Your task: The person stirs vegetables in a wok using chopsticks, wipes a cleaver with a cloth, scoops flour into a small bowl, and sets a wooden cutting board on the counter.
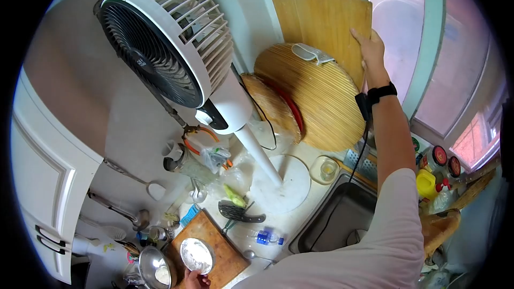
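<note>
My right hand [372, 53] reaches far forward, its fingers and thumb closed on the right edge of a large wooden board [321, 18] that stands upright against the window frame. A round slatted lid [316, 101] leans in front of this board, with a white face mask [312, 53] draped over its top. Low in the view, my left hand [196, 280] grips the near rim of a bowl [197, 256] holding white powder. That bowl is over a wooden cutting board [227, 251]; part of the hand is cut off by the frame's lower edge.
A white standing fan [155, 37] rises from a round base [292, 192] on the counter. The sink [340, 214] lies under my right arm, crossed by a black cable. A knife [242, 213], a plastic bottle [265, 237] and a metal bowl [155, 267] are near the cutting board.
</note>
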`<action>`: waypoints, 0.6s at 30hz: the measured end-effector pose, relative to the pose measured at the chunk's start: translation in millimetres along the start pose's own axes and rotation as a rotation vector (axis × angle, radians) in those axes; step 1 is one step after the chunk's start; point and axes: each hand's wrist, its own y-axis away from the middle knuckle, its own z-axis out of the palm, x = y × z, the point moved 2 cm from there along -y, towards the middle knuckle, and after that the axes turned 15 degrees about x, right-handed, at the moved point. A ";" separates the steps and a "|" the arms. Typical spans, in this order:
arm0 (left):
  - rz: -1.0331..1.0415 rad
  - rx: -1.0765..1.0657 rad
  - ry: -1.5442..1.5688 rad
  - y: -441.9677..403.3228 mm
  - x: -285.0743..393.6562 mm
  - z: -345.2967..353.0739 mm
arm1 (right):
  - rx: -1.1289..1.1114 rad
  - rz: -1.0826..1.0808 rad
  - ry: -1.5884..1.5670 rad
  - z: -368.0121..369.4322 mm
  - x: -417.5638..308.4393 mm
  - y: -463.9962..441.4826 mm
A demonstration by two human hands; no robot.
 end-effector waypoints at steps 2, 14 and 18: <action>-0.062 0.035 -0.001 -17.5 -3.2 -4.6 | 0.016 0.006 -0.046 -0.5 -15.4 -1.0; -0.100 -0.014 -0.147 -32.7 -5.8 -15.5 | 0.026 -0.215 -0.167 -19.6 -141.7 14.5; -0.095 -0.055 -0.106 -39.9 -9.2 -18.4 | -0.009 -0.336 -0.228 -28.9 -193.8 28.9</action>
